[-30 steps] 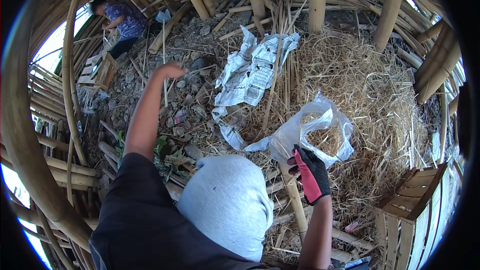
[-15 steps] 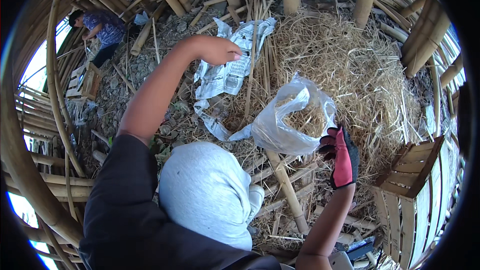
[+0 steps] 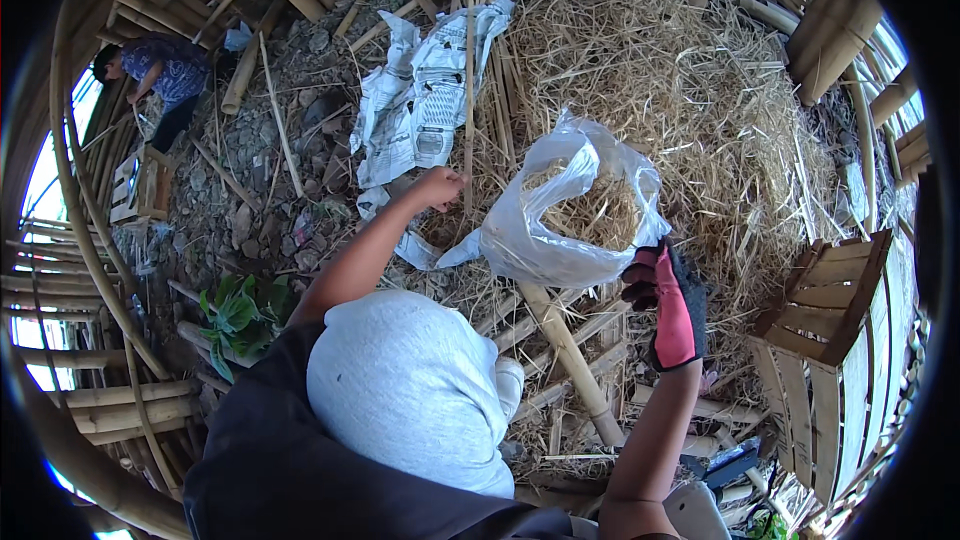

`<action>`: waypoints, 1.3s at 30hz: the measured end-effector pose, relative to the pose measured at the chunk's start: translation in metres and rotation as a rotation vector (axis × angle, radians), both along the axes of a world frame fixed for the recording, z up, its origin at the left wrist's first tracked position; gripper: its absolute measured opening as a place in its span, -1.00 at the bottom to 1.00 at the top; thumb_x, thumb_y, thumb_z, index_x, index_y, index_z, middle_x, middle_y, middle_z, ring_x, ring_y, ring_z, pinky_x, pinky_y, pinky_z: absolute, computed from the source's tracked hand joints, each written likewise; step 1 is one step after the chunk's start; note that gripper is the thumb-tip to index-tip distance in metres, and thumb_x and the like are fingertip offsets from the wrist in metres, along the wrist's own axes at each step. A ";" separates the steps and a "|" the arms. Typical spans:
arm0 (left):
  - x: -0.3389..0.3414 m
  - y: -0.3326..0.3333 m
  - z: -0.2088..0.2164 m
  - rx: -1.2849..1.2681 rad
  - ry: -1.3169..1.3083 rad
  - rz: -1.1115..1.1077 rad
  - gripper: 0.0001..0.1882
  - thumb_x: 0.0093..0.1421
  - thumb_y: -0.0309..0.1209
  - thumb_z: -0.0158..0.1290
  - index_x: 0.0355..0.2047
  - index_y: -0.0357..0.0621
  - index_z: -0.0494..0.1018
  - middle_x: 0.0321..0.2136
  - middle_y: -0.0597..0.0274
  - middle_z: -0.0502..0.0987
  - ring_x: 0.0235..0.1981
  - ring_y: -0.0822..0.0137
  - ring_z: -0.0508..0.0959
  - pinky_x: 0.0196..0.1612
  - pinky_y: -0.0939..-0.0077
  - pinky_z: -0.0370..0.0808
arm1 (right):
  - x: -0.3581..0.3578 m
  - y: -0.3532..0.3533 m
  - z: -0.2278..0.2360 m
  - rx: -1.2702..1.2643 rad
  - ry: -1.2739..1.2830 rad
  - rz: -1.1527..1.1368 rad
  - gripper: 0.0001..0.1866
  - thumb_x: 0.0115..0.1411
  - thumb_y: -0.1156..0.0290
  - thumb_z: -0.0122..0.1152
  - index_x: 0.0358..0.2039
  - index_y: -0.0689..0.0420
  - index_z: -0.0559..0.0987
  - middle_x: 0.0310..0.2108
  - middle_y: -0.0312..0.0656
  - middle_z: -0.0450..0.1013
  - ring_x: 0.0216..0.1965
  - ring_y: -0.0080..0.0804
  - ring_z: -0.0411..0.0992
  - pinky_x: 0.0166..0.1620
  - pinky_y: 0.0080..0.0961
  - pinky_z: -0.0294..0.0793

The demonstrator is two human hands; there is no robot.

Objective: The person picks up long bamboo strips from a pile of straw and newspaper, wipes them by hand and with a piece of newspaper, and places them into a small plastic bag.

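Observation:
My right hand (image 3: 672, 302), in a pink and black glove, grips the right side of a translucent plastic bag (image 3: 530, 245). The bag's mouth gapes upward, with dry straw (image 3: 600, 208) inside it. To the left of the bag hovers my bare left hand (image 3: 438, 188), fingers curled together; whether anything is between them cannot be made out. Just beyond it, crumpled newspaper sheets (image 3: 425, 105) lie on the ground, and a torn strip trails towards the bag. My bent knee in light grey cloth (image 3: 400, 380) fills the space below the left hand.
A large heap of straw (image 3: 690, 110) spreads beyond the bag. A wooden slatted crate (image 3: 840, 370) stands at the right. Bamboo poles (image 3: 570, 365) lie near my knee. A leafy green plant (image 3: 240, 320) grows at left. Farther off, another person (image 3: 170, 70) bends beside a small crate (image 3: 143, 185).
My left hand has drawn back from over the newspaper towards my knee, its elbow lowered. The right hand keeps its hold on the bag. The whole view has shifted slightly.

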State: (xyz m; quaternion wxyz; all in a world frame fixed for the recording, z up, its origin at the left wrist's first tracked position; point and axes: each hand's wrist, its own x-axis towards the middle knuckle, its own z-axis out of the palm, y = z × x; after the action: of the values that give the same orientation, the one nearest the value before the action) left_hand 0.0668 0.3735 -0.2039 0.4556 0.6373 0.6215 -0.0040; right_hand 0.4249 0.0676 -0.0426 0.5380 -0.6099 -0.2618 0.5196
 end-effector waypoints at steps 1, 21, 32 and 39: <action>0.008 0.001 -0.021 0.047 -0.014 0.090 -0.56 0.41 -0.03 0.07 -0.12 -0.18 0.64 -0.33 0.18 0.69 -0.39 0.29 0.71 -0.36 0.30 0.70 | -0.002 0.000 0.000 -0.008 -0.008 -0.010 -0.48 0.47 -0.05 0.09 0.01 0.20 0.63 -0.33 -0.25 0.65 -0.40 -0.56 0.55 -0.32 -0.55 0.41; 0.045 0.014 0.089 0.794 -0.312 0.369 -0.72 0.49 -0.39 -0.11 -0.03 -0.32 0.51 -0.45 0.24 0.54 -0.51 0.47 0.49 -0.43 0.45 0.43 | -0.016 -0.004 -0.010 -0.099 0.008 0.041 -0.45 0.44 -0.09 0.13 0.03 0.20 0.63 -0.33 -0.26 0.65 -0.37 -0.54 0.53 -0.26 -0.51 0.42; 0.048 0.178 0.112 0.888 -0.191 0.281 -0.60 0.48 -0.24 -0.01 0.16 -0.28 0.42 -0.23 0.17 0.60 -0.37 0.35 0.59 -0.29 0.38 0.54 | -0.018 -0.015 -0.007 -0.092 0.017 0.050 -0.53 0.47 0.01 0.13 0.06 0.17 0.64 -0.32 -0.23 0.66 -0.36 -0.52 0.54 -0.23 -0.50 0.45; 0.090 0.127 0.059 0.517 -0.239 -0.046 -0.23 0.27 -0.08 0.22 0.35 -0.23 0.26 0.28 -0.39 0.32 0.28 -0.15 0.45 0.31 0.18 0.40 | 0.006 -0.028 -0.012 -0.097 -0.049 -0.029 -0.39 0.42 -0.16 0.12 0.01 0.22 0.61 -0.32 -0.21 0.64 -0.37 -0.48 0.56 -0.30 -0.51 0.40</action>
State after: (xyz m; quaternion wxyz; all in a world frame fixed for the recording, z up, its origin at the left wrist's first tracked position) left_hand 0.1564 0.5004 -0.1449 0.3478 0.7421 0.5292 0.2195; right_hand 0.4308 0.0391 -0.0541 0.5086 -0.6516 -0.2408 0.5088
